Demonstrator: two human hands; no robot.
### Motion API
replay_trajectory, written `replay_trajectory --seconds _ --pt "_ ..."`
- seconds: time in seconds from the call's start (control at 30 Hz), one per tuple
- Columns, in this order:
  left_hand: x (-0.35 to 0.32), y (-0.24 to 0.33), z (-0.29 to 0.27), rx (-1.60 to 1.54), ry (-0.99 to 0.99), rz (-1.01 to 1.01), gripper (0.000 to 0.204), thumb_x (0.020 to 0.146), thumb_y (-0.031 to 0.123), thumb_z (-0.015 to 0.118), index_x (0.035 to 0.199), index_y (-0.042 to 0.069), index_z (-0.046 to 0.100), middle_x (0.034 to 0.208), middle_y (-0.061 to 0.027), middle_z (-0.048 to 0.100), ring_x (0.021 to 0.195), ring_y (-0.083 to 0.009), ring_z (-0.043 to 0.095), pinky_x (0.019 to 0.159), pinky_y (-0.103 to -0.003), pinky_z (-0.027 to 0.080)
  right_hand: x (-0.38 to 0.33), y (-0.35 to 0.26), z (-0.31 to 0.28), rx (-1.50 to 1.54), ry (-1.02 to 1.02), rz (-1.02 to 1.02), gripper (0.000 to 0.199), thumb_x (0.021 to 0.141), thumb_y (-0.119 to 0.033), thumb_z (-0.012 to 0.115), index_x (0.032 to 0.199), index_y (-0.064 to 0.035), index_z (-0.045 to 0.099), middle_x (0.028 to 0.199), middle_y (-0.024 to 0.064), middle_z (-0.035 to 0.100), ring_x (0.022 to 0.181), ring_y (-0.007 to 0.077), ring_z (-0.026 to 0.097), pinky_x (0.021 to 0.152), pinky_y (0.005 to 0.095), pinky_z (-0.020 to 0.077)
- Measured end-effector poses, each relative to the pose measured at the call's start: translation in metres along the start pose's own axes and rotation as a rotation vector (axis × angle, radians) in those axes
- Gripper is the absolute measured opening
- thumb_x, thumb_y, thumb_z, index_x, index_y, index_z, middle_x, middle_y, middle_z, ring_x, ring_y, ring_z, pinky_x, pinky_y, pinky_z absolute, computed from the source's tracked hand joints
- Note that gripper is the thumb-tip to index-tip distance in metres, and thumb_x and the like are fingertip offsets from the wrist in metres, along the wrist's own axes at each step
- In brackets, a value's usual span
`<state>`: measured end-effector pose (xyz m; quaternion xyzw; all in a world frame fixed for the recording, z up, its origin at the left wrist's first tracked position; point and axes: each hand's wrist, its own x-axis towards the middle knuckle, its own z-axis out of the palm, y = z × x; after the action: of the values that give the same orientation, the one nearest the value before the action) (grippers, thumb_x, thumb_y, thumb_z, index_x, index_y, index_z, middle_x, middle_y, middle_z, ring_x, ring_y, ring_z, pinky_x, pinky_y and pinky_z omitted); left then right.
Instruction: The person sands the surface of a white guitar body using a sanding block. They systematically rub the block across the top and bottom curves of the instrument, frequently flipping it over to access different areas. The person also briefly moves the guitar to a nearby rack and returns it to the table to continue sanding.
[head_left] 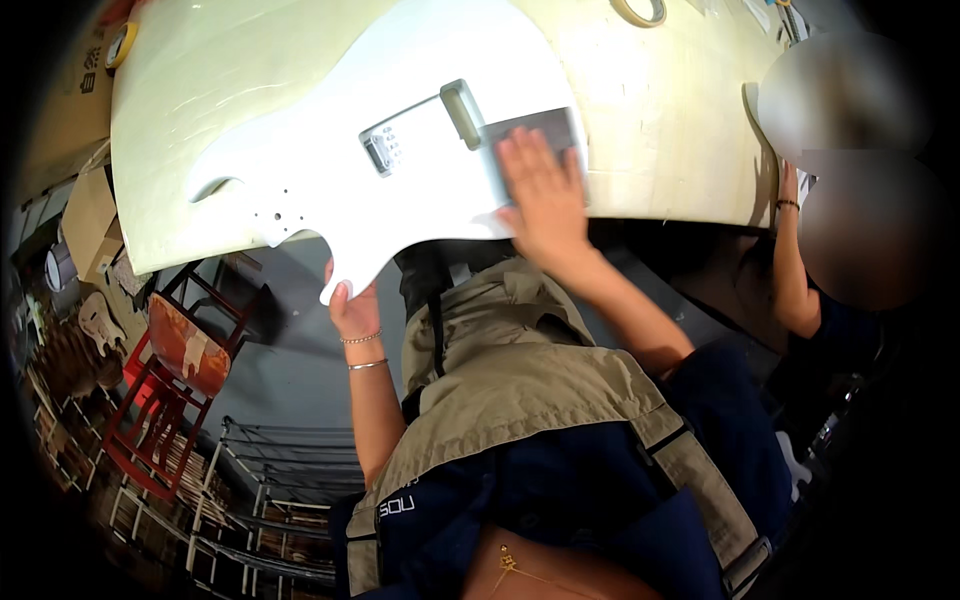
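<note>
Head view: apparently sanding guitar.
Holding right hand flat on pad, gripping horn in left hand; likely needing even pressure next.

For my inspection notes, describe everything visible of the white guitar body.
The white guitar body looks smooth and painted, with two horns, two cavities and small holes between the horns. It rests on the pale table, overhanging the near edge; the picture's top cuts it off. The left hand grips one horn; the right hand lies flat over a dark gray piece on it.
</note>
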<state>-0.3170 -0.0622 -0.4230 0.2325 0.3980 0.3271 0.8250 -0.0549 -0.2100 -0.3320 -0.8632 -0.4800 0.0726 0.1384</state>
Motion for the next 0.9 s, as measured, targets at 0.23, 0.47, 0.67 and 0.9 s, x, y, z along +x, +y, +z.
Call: replay_trajectory --seconds 0.23,0.47,0.67,0.9 --pt "-0.002 0.013 -0.001 0.04 -0.076 -0.202 0.066 0.076 0.025 0.065 0.134 0.009 0.038 0.129 -0.0099 0.047 0.118 -0.0251 0.048 0.098 -0.041 0.041 0.03 -0.12 0.023 0.245 -0.137 -0.253 0.069 0.08 -0.03 0.062 0.14 -0.0069 0.038 0.147 0.0077 0.037 0.137 0.0219 0.031 0.111 0.048 0.021" --pt "0.002 0.02 0.009 0.019 -0.166 -0.228 0.067 0.078 0.021 0.067 0.135 0.007 0.036 0.129 -0.0106 0.047 0.117 -0.0248 0.051 0.098 -0.04 0.045 0.024 -0.095 0.031 -0.07 0.106 0.178 0.071 0.085 -0.026 0.057 0.145 -0.004 0.027 0.152 0.016 0.024 0.141 0.03 0.022 0.112 0.051 0.0154" --pt "0.007 0.025 0.002 0.089 -0.244 -0.235 0.068 0.078 0.022 0.067 0.136 0.007 0.035 0.131 -0.0113 0.045 0.119 -0.0256 0.049 0.098 -0.042 0.045 0.027 -0.062 0.026 0.016 0.162 0.066 0.069 0.085 -0.019 0.058 0.146 -0.0109 0.028 0.151 0.0115 0.028 0.14 0.0289 0.025 0.111 0.0534 0.0157" --pt "0.007 0.027 -0.001 0.117 -0.242 -0.255 0.068 0.078 0.023 0.067 0.135 0.006 0.034 0.131 -0.0114 0.045 0.118 -0.0257 0.05 0.1 -0.042 0.045 -0.02 -0.126 0.032 0.11 0.032 -0.09 0.073 0.078 -0.029 0.064 0.143 -0.0103 0.035 0.147 0.0106 0.036 0.138 0.0264 0.031 0.113 0.0485 0.0175"
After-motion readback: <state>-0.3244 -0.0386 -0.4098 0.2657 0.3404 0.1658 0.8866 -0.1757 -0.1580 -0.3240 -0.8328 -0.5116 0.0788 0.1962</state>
